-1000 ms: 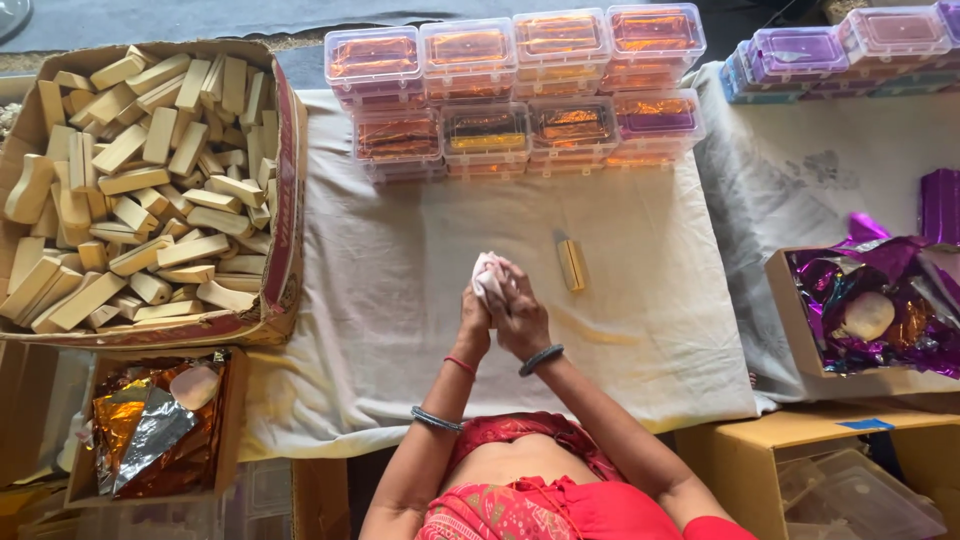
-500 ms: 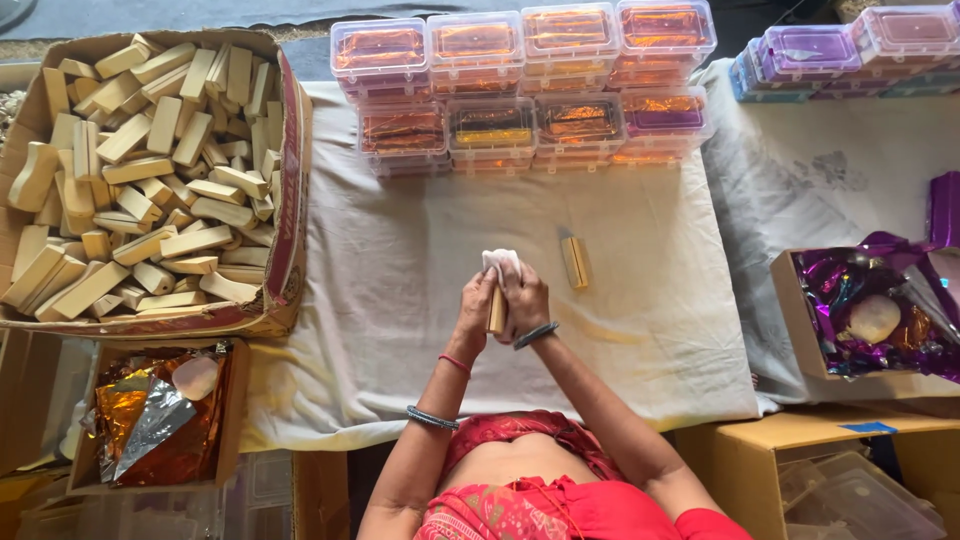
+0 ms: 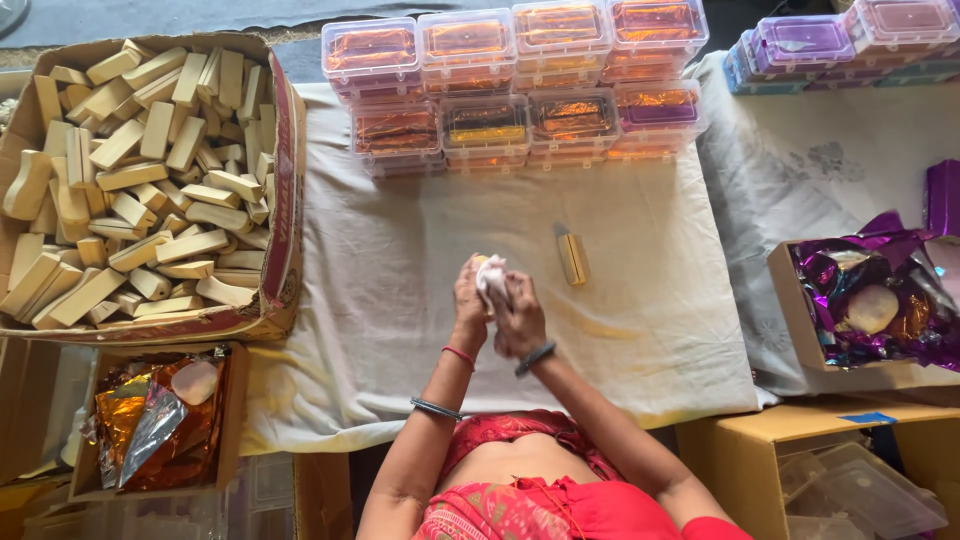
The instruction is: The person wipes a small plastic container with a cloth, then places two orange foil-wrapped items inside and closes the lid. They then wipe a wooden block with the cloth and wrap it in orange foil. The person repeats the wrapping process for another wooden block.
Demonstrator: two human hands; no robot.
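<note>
My left hand (image 3: 468, 305) and my right hand (image 3: 520, 318) are pressed together over the middle of the white cloth (image 3: 400, 260). Between them they grip a small tan bar (image 3: 484, 268) together with a white rag (image 3: 494, 276) that covers most of the bar. A second tan bar (image 3: 572, 258) lies on the cloth just right of my hands. A red thread and a metal bangle sit on my left wrist, a dark bangle on my right.
A cardboard box (image 3: 285, 180) heaped with several tan bars stands at the left. Stacked clear lidded boxes (image 3: 515, 85) with orange foil line the back, purple ones (image 3: 810, 45) farther right. A box of orange foil (image 3: 150, 415) sits lower left, purple foil (image 3: 870, 290) at right.
My hands have shifted slightly toward me and turned around the bar; the rag now covers more of it than half a second ago.
</note>
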